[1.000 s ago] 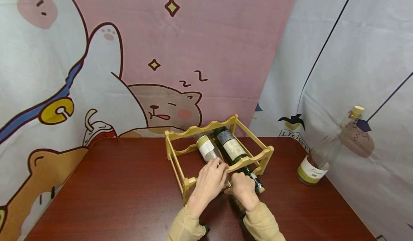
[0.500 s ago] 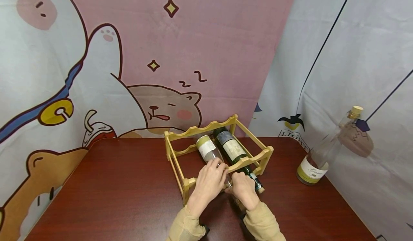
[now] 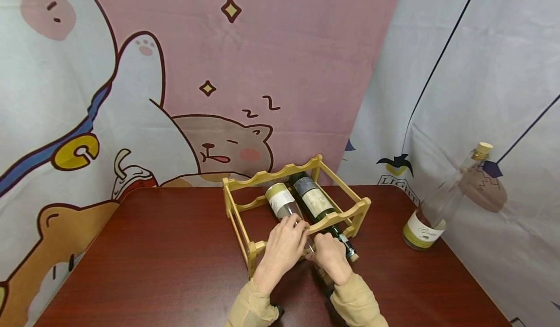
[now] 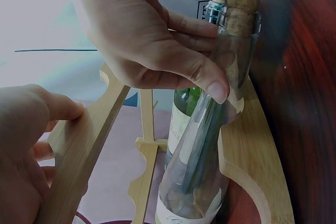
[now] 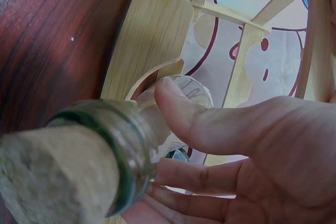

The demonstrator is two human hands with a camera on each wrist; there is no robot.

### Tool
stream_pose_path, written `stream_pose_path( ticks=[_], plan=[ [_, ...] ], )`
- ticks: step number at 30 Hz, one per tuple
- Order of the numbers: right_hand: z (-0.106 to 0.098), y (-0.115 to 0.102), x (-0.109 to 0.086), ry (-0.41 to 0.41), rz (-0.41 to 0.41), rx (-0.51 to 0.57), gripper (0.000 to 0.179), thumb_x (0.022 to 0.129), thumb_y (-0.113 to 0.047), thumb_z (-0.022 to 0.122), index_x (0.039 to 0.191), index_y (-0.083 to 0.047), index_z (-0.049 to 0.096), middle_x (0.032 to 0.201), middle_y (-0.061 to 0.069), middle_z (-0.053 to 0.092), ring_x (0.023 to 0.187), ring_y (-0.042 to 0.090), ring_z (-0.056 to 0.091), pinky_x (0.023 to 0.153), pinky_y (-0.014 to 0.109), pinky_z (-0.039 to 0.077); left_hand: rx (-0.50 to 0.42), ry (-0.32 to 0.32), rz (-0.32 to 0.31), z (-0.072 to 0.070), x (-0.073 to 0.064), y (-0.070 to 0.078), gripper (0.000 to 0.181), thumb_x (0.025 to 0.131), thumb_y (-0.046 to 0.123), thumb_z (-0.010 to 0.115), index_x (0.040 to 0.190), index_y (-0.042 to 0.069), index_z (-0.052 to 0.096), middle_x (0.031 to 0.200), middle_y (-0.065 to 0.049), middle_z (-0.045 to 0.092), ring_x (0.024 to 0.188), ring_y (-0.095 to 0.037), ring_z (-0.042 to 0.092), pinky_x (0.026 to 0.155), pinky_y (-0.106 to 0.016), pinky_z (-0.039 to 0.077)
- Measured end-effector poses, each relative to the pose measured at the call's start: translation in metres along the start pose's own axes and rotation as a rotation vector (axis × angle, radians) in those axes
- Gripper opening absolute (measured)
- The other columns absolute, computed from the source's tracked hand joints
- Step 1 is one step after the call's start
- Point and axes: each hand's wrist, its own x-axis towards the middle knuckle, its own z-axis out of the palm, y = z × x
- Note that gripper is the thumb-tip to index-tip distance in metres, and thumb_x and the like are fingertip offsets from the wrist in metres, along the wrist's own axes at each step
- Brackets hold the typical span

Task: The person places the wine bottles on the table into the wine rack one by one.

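Observation:
A light wooden wine rack [image 3: 361, 210] stands on the table. In it lies a clear wine bottle [image 3: 280, 200] with a white and yellow label, its corked neck toward me. My right hand [image 3: 331, 256] pinches that neck; the right wrist view shows the thumb [image 5: 184, 114] on the glass behind the cork [image 5: 58, 177]. My left hand [image 3: 284, 244] grips the rack's upper front rail [image 4: 89, 140], thumb on one side and fingers on the other. A dark green wine bottle [image 3: 316, 201] lies to the right of the clear one in the rack.
Another clear corked bottle [image 3: 423, 230] stands on the right of the dark red table [image 3: 166, 259]. A patterned cloth [image 3: 306, 74] hangs behind. By the left sleeve shows a small dark object [image 3: 278, 311], mostly hidden.

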Motion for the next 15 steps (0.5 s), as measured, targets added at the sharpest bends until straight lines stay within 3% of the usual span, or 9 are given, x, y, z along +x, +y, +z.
stream_pose_path(
  ticks=[15],
  plan=[
    [-0.0027,0.0018,-0.0010,-0.040,-0.003,0.012,0.031,0.069,-0.028,0.082,0.064,-0.008,0.059,0.067,0.012,0.059,0.057,0.028,0.059,0.047,0.039,0.043,0.001,-0.006,0.000,0.0000,-0.0003,-0.0005,0.007,0.089,0.023,0.064,0.091,0.018,0.070,0.090,0.002,0.061,0.076,-0.013,0.055,0.063,-0.025,0.049]
  ],
)
